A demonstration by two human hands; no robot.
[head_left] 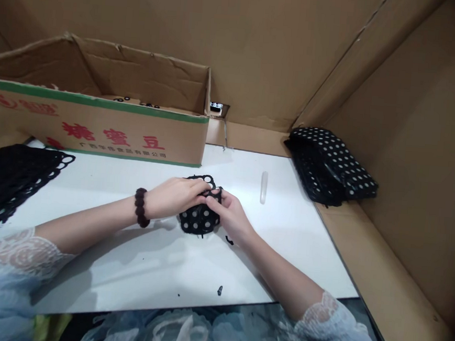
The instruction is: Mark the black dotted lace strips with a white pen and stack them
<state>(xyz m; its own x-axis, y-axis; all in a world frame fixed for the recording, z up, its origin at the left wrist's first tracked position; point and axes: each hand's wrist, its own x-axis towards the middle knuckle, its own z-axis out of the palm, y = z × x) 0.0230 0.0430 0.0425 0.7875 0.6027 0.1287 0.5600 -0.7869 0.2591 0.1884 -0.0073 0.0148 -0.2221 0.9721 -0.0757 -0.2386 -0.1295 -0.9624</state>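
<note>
The dotted black piece (197, 222) lies directly beneath the meeting fingertips, most of its visible body spreading from the grip toward the wearer and a little to the left. Its row of open rings shows on the far side of the grip. The hands cover part of it, so its long axis is hard to fix; what shows seems to run from near to far. Both hands are at it: the left hand (175, 195) reaches across its upper part from the left, while the right hand (235, 216) closes on its right edge. Each grip is drawn in to a narrow pinch on the piece, thumb against fingers, with the two pinches nearly touching. The left hand covers more of the piece; neither is clearly nearer. Whether the piece rests on the counter (136, 273) or sits just above it cannot be told. To the right of the grip, apart from it, lies a clear stick (264, 187); a black curl (229, 240) lies just beside the right wrist.
</note>
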